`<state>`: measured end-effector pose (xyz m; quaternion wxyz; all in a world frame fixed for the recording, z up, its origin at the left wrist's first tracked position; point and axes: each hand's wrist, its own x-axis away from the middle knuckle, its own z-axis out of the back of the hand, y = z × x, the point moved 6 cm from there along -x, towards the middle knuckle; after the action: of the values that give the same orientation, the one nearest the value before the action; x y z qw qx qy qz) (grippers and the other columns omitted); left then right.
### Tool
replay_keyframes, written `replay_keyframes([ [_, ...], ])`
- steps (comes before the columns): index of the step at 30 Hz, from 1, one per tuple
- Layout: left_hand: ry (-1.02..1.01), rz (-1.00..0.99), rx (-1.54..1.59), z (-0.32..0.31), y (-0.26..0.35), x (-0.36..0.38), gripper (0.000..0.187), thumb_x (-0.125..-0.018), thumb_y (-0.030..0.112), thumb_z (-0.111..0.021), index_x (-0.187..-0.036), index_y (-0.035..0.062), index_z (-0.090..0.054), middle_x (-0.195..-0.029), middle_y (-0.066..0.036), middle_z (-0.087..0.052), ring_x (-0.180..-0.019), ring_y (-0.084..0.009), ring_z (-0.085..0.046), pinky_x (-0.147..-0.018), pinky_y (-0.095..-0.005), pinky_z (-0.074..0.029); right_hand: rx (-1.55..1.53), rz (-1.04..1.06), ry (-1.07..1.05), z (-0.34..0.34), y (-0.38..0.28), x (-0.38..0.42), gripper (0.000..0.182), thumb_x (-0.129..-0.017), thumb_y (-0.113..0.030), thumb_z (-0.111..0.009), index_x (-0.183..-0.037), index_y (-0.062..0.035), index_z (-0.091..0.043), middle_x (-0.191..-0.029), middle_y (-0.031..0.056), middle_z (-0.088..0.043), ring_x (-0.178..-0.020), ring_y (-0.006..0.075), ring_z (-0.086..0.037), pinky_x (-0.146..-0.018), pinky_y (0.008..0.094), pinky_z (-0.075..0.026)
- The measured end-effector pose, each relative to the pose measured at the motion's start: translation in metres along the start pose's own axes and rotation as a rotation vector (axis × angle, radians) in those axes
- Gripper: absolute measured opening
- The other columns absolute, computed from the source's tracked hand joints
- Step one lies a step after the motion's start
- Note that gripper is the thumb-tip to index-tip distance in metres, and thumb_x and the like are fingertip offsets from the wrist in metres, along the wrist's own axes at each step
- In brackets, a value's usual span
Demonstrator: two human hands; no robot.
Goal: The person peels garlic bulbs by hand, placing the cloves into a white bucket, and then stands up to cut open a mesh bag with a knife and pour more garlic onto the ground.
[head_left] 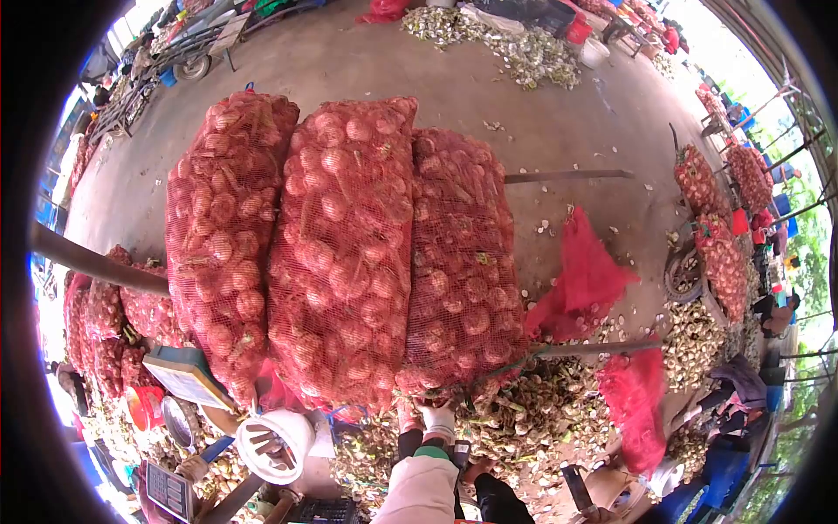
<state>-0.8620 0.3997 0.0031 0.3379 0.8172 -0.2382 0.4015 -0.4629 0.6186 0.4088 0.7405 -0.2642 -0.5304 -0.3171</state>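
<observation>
Three tall red mesh sacks filled with bulbs stand side by side: a left sack (229,236), a middle sack (340,253) and a right sack (461,262). At the bottom edge of the middle and right sacks, my right hand (438,419), in a pale glove, touches the mesh. Close beside it on the left is my left hand (408,414), against the same lower edge. The fingers of both hands are mostly hidden by the sacks, so their grip is unclear. A pale sleeve (419,489) with a green cuff shows below.
Loose bulbs (541,410) are heaped to the lower right, near red mesh bags (583,271). A white bucket (274,445) and a scale (188,375) are at the lower left. Poles (567,175) jut out beside the sacks. Co-workers sit at the right edge.
</observation>
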Motion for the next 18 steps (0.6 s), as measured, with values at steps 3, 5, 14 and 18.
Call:
replay_keyframes([
  [3,0.345,-0.241,-0.663,-0.011,0.020,0.038,0.043,-0.075,0.028,-0.074,-0.111,0.0081,-0.061,-0.096,-0.007,-0.068,-0.083,-0.0242,-0.063,-0.077,-0.0378,-0.046,0.028,0.128,0.006,-0.045,0.058,-0.023,0.036,-0.087,-0.019,-0.061,-0.122,-0.0157,-0.050,-0.132,0.0125,-0.041,-0.103,0.0209,-0.054,-0.086,0.0428,-0.049],
  [5,0.360,-0.318,-0.690,-0.015,0.029,0.050,0.036,-0.075,0.025,-0.077,-0.102,0.0062,-0.065,-0.088,-0.006,-0.068,-0.078,-0.0228,-0.064,-0.071,-0.0369,-0.049,0.067,0.248,0.015,-0.087,0.110,-0.042,0.038,-0.088,-0.016,-0.061,-0.124,-0.0171,-0.049,-0.135,0.0134,-0.037,-0.105,0.0203,-0.053,-0.087,0.0437,-0.049],
  [14,-0.276,0.101,-0.284,-0.012,0.045,0.030,0.040,-0.077,0.029,-0.064,-0.111,0.0083,-0.062,-0.105,-0.014,-0.065,-0.095,-0.0286,-0.062,-0.090,-0.0439,-0.045,-0.139,0.057,0.042,-0.049,-0.009,-0.069,0.034,-0.087,-0.022,-0.062,-0.119,-0.0168,-0.052,-0.129,0.0175,-0.042,-0.104,0.0250,-0.054,-0.085,0.0432,-0.048],
  [18,-0.417,0.125,-0.389,-0.016,0.027,0.017,0.048,-0.073,0.038,-0.067,-0.112,0.0099,-0.062,-0.111,-0.013,-0.064,-0.102,-0.0275,-0.061,-0.096,-0.0503,-0.041,-0.199,-0.007,0.048,-0.038,-0.023,-0.063,0.033,-0.086,-0.026,-0.062,-0.116,-0.0162,-0.055,-0.125,0.0194,-0.046,-0.102,0.0275,-0.055,-0.083,0.0428,-0.048],
])
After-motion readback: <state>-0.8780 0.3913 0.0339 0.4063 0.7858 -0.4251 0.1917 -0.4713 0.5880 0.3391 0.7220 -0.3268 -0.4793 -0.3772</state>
